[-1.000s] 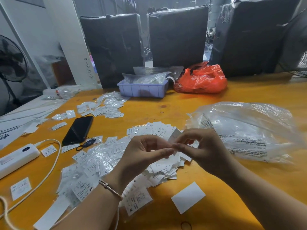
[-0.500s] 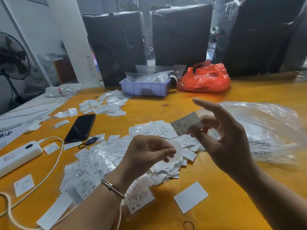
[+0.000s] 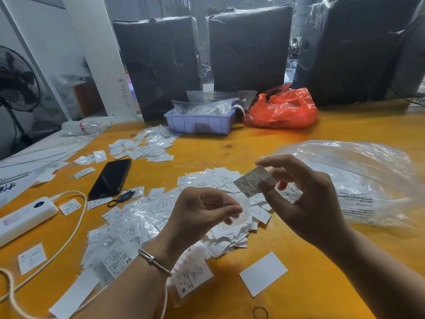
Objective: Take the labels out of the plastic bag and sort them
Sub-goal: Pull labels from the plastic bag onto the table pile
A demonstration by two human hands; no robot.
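Note:
My right hand [image 3: 305,199] pinches a small white label [image 3: 249,183] marked XS, held above the heap of loose labels [image 3: 220,180] in the middle of the yellow table [image 3: 299,261]. My left hand [image 3: 202,212] is curled, its thumb and fingers pinching a small clear plastic sleeve [image 3: 243,209] just below the label. A pile of small bagged labels [image 3: 138,222] lies to the left of that hand. A big clear plastic bag [image 3: 358,180] lies at the right.
A black phone [image 3: 110,178], a white power bank [image 3: 23,217] with its cable, and more labels [image 3: 149,146] lie at the left. A purple tray [image 3: 200,123] and a red bag [image 3: 282,109] stand at the back. A blank white card [image 3: 263,273] lies near the front.
My hands were joined at first, then came apart. My right hand drew the label out and up to the right, and now holds it lower and closer. My left hand kept its place.

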